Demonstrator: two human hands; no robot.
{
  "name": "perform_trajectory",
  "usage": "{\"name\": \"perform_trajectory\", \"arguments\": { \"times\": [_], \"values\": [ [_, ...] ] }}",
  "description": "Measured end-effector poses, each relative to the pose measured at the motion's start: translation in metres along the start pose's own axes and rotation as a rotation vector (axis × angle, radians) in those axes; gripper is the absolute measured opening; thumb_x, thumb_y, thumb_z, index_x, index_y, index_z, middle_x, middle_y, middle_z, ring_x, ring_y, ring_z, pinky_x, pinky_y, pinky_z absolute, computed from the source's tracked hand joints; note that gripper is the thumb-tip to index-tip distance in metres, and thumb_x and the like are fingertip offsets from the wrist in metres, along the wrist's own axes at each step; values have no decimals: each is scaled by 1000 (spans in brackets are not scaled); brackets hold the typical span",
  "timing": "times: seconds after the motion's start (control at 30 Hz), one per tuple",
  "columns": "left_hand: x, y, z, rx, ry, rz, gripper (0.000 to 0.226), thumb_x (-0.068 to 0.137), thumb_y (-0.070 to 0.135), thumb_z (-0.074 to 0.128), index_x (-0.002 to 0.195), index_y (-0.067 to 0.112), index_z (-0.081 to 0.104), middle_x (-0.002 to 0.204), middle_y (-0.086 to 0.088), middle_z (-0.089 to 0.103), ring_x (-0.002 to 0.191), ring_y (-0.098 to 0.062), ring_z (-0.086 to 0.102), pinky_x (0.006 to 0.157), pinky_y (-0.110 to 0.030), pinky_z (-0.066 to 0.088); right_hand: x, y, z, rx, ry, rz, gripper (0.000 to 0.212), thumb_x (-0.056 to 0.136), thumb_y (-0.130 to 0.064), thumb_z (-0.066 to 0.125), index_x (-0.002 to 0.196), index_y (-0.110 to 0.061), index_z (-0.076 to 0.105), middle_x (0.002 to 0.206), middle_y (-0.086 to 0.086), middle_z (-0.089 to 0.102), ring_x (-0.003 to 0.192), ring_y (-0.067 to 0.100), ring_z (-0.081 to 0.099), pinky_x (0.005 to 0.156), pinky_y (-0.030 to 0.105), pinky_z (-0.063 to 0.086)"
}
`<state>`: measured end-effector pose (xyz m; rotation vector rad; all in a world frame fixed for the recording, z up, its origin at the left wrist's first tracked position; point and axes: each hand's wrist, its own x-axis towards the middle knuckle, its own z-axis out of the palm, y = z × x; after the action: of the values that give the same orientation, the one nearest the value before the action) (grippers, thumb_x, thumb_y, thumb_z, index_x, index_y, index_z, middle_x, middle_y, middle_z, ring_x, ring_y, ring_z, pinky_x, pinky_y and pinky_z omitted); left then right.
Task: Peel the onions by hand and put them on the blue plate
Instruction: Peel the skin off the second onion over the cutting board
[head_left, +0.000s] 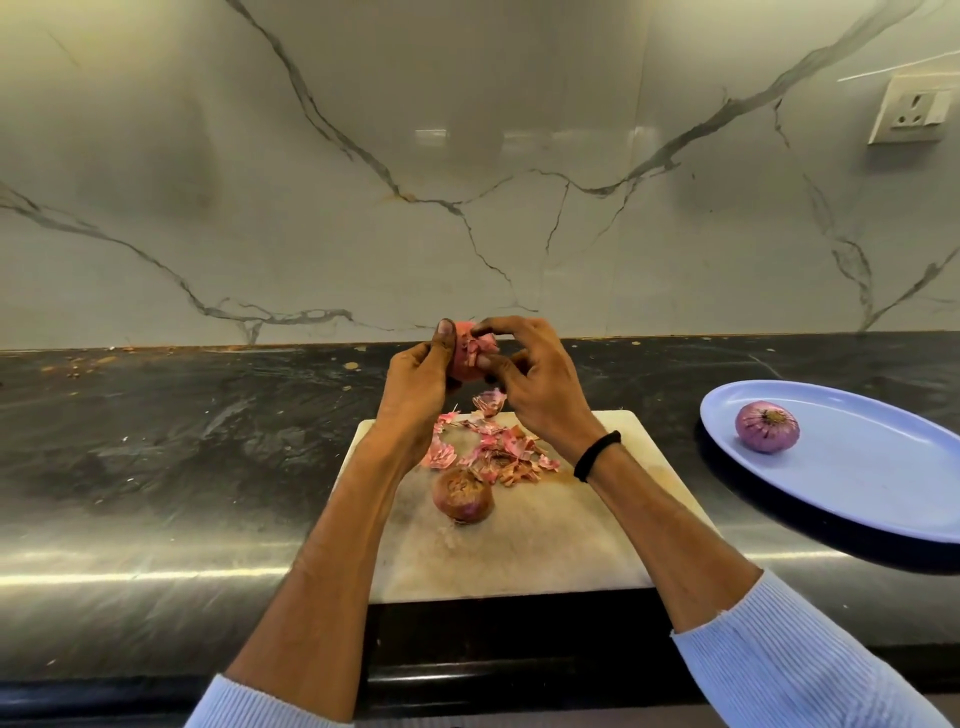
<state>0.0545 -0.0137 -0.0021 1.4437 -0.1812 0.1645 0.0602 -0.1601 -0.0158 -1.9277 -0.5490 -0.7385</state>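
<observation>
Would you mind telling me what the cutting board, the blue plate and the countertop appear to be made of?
The cutting board looks like white plastic or perhaps stone, matte and stained brownish. The blue plate seems plastic or melamine: smooth, evenly coloured, soft sheen. The countertop looks like polished dark stone, with pale veining and bright reflections near its front edge.

Light blue ribbed left sleeve (249, 701) and right sleeve (789, 660), both pushed up, forearms bare. Thin black band (597, 456) round the right wrist.
</observation>
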Motion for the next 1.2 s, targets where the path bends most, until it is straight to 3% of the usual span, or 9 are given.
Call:
{"name": "perform_trajectory", "arguments": {
  "times": [0.1, 0.27, 0.37, 0.6, 0.7, 0.87, 0.93, 1.1, 1.2],
  "values": [
    [0, 0, -1, -61, -22, -20, 39, 101, 40, 49, 100, 8, 71, 86, -6, 77, 85, -16, 75, 69, -21, 58, 1, -1, -3, -91, 56, -94, 27, 89, -14, 74, 116, -16, 69, 118, 9, 51, 101, 18, 59, 87, 23, 55],
    [-1, -1, 4, -162, -59, -61, 56, 96, 45, 58, 123, -3, 57, 120, -22, 65, 106, -31, 70, 87, -47, 60, 0, -2, -2, -79, 178, -149, 17, 86, -3, 74, 103, -6, 75, 102, 6, 64, 96, 16, 63, 85, 24, 56],
    [-2, -3, 10, -184, -35, -35, 53, 97, 43, 58, 124, -1, 46, 122, -19, 59, 105, -27, 69, 79, -41, 61, -2, -5, 0, -39, 226, -120, 12, 87, -3, 73, 98, -5, 76, 95, 5, 70, 91, 14, 66, 82, 26, 57],
    [-6, -13, 16, 34, 14, 91, 45, 101, 45, 49, 120, 6, 37, 115, -11, 49, 99, -18, 60, 66, -22, 56, -6, -12, 12, -46, 406, -53, 5, 83, -2, 75, 86, -5, 78, 83, 1, 73, 77, 8, 67, 71, 12, 53],
    [-6, -14, 16, 125, 44, 140, 46, 100, 50, 46, 117, 9, 36, 108, -11, 48, 95, -19, 56, 66, -27, 56, -5, -15, 14, 9, 416, 45, 7, 84, -3, 75, 89, -7, 79, 82, -4, 71, 78, 10, 68, 71, 18, 56],
    [-10, -7, 16, 81, 112, 197, 33, 104, 42, 41, 119, 13, 35, 106, -2, 53, 97, -14, 60, 83, -43, 60, -7, -15, 16, 233, 205, 163, 16, 90, -19, 73, 102, -10, 75, 99, 4, 73, 96, 17, 69, 83, 36, 60],
    [-11, -7, 16, 132, 111, 241, 33, 105, 42, 41, 119, 13, 37, 104, -1, 56, 94, -11, 63, 84, -47, 60, -7, -17, 18, 215, 214, 163, 14, 91, -23, 72, 98, -11, 73, 95, 4, 72, 93, 17, 69, 80, 36, 60],
    [-13, -8, 18, 288, 73, 378, 23, 107, 30, 42, 111, 9, 32, 91, 5, 50, 72, 8, 58, 72, -32, 60, -7, -25, 14, 137, 279, 219, 20, 97, -16, 64, 77, -15, 61, 71, -3, 62, 68, 9, 56, 58, 15, 45],
    [-12, -10, 18, 302, 79, 386, 27, 107, 32, 39, 113, 7, 32, 93, 4, 48, 76, -2, 56, 68, -27, 58, -5, -26, 15, 216, 294, 354, 27, 97, -18, 62, 71, -17, 59, 67, -1, 58, 65, 12, 51, 58, 29, 46]
  ]
}}
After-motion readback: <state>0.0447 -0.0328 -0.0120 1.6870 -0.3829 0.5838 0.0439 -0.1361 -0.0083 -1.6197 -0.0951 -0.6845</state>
